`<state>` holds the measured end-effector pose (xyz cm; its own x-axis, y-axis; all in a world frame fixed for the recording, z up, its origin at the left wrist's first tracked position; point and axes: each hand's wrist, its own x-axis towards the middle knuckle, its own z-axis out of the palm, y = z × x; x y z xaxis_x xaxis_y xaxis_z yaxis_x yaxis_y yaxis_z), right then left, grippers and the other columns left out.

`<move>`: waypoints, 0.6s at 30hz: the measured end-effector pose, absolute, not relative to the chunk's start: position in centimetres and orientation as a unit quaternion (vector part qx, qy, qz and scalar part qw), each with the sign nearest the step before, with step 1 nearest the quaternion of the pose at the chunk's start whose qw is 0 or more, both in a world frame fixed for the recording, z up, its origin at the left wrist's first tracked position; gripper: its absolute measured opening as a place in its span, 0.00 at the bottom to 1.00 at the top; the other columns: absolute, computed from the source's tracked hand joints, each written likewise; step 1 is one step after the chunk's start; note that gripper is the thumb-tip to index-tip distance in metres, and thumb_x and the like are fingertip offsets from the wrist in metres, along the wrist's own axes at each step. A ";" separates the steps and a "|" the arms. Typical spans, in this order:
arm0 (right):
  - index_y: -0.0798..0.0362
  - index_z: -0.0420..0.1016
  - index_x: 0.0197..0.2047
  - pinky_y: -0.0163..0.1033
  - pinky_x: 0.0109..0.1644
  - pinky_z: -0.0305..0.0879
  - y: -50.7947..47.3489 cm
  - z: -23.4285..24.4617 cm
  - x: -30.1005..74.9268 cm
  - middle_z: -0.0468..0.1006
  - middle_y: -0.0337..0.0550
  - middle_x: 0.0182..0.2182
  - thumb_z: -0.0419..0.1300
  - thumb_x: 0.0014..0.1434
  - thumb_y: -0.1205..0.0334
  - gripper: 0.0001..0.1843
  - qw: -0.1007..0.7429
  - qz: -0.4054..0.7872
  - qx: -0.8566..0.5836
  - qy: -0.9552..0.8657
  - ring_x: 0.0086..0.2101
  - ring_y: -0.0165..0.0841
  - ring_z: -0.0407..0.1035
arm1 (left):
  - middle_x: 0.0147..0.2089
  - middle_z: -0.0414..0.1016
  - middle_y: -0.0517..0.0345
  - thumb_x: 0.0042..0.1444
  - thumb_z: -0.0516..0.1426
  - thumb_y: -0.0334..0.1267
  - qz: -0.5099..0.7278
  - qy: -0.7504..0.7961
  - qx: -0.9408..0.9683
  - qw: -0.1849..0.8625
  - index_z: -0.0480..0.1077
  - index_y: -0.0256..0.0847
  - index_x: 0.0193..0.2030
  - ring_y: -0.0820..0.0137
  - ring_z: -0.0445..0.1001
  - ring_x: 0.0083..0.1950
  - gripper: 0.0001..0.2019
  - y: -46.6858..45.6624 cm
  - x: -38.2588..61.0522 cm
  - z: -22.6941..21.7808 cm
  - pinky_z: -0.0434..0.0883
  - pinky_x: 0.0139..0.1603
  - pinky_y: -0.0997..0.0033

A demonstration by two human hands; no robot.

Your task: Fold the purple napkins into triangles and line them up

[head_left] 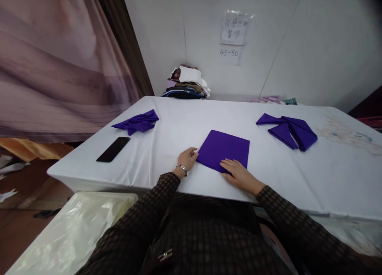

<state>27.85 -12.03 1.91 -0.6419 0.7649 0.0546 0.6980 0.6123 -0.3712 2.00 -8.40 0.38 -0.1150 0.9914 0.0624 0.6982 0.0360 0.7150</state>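
A purple cloth napkin [225, 147], folded into a flat square, lies on the white-covered table in front of me. My left hand [188, 158], with a bracelet at its wrist, is at the left corner of the napkin, thumb and fingers pinched on its edge. Across the near right edge rests my right hand [238, 175], its fingers stretched flat on the fabric. Under the right palm, part of that edge is hidden. Further right are folded purple napkins [288, 131], and at the left lies a crumpled purple napkin [137, 122].
A black phone [113, 149] lies near the left edge of the white tablecloth [185, 116]. Beyond the table is a pile of folded clothes [188, 82]. Paper signs [234, 30] hang on the wall. A plastic-covered box [74, 227] stands below at the left.
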 end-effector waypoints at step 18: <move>0.52 0.71 0.54 0.53 0.60 0.56 -11.8 1.0 29.9 0.71 0.48 0.54 0.50 0.60 0.62 0.20 0.228 0.134 -0.407 -0.874 0.56 0.40 0.61 | 0.43 0.75 0.53 0.56 0.54 0.36 0.296 0.551 0.772 0.111 0.72 0.40 0.43 0.66 0.69 0.47 0.10 -10.5 2.2 1.1 0.66 0.50 0.65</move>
<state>29.93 -11.80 1.03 -0.5643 0.7729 0.2902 0.6509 0.6327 -0.4195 2.21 -10.48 1.14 0.2167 0.9167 0.3356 0.7858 -0.3678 0.4973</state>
